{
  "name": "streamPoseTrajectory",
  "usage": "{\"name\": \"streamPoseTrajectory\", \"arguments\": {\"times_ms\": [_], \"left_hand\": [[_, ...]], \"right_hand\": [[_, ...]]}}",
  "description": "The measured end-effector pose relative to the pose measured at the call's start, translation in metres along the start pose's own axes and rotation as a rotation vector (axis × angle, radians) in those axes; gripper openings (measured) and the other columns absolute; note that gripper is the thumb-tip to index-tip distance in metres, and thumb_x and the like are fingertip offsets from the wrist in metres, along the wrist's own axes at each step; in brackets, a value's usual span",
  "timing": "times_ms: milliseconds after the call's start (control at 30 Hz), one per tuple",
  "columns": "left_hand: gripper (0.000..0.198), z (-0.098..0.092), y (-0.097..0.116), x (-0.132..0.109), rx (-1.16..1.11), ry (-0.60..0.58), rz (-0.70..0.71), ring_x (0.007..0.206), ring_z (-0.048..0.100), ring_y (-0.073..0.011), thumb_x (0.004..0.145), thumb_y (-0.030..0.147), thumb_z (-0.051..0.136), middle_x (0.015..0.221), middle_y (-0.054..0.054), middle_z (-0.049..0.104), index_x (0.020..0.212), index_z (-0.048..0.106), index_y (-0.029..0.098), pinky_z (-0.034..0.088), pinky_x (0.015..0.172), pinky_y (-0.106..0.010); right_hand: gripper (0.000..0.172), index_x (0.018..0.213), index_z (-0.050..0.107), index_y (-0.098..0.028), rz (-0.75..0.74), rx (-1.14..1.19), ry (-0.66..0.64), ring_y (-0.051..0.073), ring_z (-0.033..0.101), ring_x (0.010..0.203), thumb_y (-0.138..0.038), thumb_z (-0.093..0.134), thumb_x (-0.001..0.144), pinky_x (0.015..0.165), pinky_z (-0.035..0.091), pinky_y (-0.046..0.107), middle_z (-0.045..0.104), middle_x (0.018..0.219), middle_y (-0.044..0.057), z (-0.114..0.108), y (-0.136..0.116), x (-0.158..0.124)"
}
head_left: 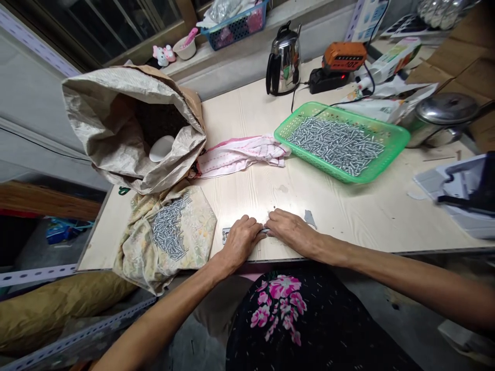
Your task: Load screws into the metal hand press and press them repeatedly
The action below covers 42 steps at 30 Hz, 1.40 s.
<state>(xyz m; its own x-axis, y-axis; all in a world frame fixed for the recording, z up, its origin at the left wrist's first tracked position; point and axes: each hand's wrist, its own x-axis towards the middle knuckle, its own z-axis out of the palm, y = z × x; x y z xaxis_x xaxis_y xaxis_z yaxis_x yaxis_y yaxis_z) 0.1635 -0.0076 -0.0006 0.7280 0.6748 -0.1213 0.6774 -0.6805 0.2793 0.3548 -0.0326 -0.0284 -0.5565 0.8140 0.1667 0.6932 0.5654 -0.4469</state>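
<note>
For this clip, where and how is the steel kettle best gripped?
Probably by the black handle, coming from the person's left: the steel kettle stands upright, with that handle jutting out on the left and the spout on the right.

L bare hand [242, 238], knuckles up, fingers curled in a grip; long bare L forearm [170, 315] angled up from btm L. R bare hand [293, 233] also curled, v. near L; bare R forearm [402, 278] slants in from far R.
</note>
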Motion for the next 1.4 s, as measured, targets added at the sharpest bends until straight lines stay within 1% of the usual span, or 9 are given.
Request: {"name": "streamPoseTrajectory", "arguments": {"times_ms": [67,167,233,400,600,800,967,1200,1400], "left_hand": [[0.022,0.003,0.003,-0.006,0.0,0.063,-0.02,0.096,0.057,-0.0241,0.094,0.033,0.053,0.102,-0.01,0.065,0.106,0.061,0.016,0.05,0.082,-0.039],[0.043,0.012,0.013,-0.02,0.023,0.202,0.007,0.126,0.049,-0.0296,0.093,0.033,0.055,0.135,-0.016,0.053,0.132,0.047,0.016,0.044,0.102,-0.049],[0.049,0.021,0.023,-0.029,0.031,0.23,0.073,0.139,0.037,-0.0312,0.094,0.034,0.053,0.144,-0.017,0.046,0.138,0.041,0.017,0.036,0.11,-0.052],[0.059,0.039,0.046,-0.037,-0.048,0.171,0.121,0.144,0.028,-0.0294,0.095,0.047,0.047,0.147,-0.018,0.044,0.144,0.036,0.016,0.032,0.114,-0.053],[0.054,0.042,0.048,-0.035,-0.16,0.187,0.106,0.139,0.038,-0.0275,0.093,0.049,0.048,0.141,-0.016,0.052,0.137,0.045,0.017,0.032,0.115,-0.052],[0.053,0.042,0.041,-0.035,-0.19,0.178,0.137,0.137,0.041,-0.0286,0.095,0.047,0.045,0.14,-0.017,0.052,0.136,0.047,0.013,0.033,0.115,-0.048],[0.053,0.051,0.041,-0.028,-0.223,0.079,0.094,0.116,0.059,-0.0316,0.095,0.053,0.043,0.119,-0.016,0.065,0.126,0.057,0.013,0.048,0.099,-0.047],[0.047,0.059,0.06,-0.022,-0.231,0.135,0.075,0.127,0.05,-0.0322,0.095,0.048,0.045,0.124,-0.013,0.063,0.13,0.053,0.017,0.039,0.108,-0.045],[0.032,0.042,0.057,-0.04,-0.09,-0.092,-0.042,0.106,0.062,-0.0267,0.094,0.01,0.037,0.115,-0.013,0.065,0.118,0.058,0.014,0.051,0.091,-0.04]], "right_hand": [[0.012,0.094,0.061,-0.015,-0.002,0.004,-0.024,0.022,0.049,0.088,-0.026,0.057,0.091,0.076,0.043,0.035,0.057,0.092,0.008,-0.01,0.007,0.001],[0.048,0.116,0.057,-0.013,-0.014,0.024,-0.088,0.025,0.05,0.091,-0.047,0.066,0.083,0.077,0.043,0.037,0.058,0.101,0.011,-0.03,0.021,0.004],[0.049,0.121,0.056,-0.013,0.011,0.002,-0.075,0.025,0.051,0.092,-0.048,0.06,0.087,0.078,0.041,0.037,0.059,0.101,0.012,-0.038,0.029,0.006],[0.021,0.102,0.063,-0.015,-0.009,-0.096,-0.041,0.024,0.05,0.092,-0.03,0.053,0.093,0.079,0.038,0.036,0.06,0.097,0.01,-0.028,0.035,0.021],[0.018,0.082,0.061,-0.017,-0.1,-0.054,-0.082,0.021,0.05,0.085,-0.027,0.051,0.093,0.075,0.035,0.033,0.06,0.086,0.007,-0.026,0.053,0.056],[0.012,0.095,0.065,-0.021,-0.274,-0.091,-0.129,0.02,0.046,0.087,-0.026,0.055,0.092,0.071,0.03,0.031,0.059,0.096,0.006,-0.032,0.001,0.069],[0.006,0.078,0.069,-0.025,-0.531,-0.154,-0.304,0.022,0.042,0.09,-0.027,0.067,0.084,0.068,0.027,0.033,0.059,0.092,0.004,-0.012,-0.043,0.085],[0.013,0.076,0.068,-0.022,-0.696,-0.305,-0.235,0.023,0.045,0.096,-0.019,0.061,0.086,0.074,0.031,0.037,0.059,0.097,0.006,0.013,-0.058,0.094],[0.012,0.078,0.062,-0.019,-0.793,-0.276,-0.179,0.022,0.045,0.095,-0.015,0.056,0.088,0.075,0.033,0.036,0.058,0.096,0.006,0.028,-0.054,0.093]]}}
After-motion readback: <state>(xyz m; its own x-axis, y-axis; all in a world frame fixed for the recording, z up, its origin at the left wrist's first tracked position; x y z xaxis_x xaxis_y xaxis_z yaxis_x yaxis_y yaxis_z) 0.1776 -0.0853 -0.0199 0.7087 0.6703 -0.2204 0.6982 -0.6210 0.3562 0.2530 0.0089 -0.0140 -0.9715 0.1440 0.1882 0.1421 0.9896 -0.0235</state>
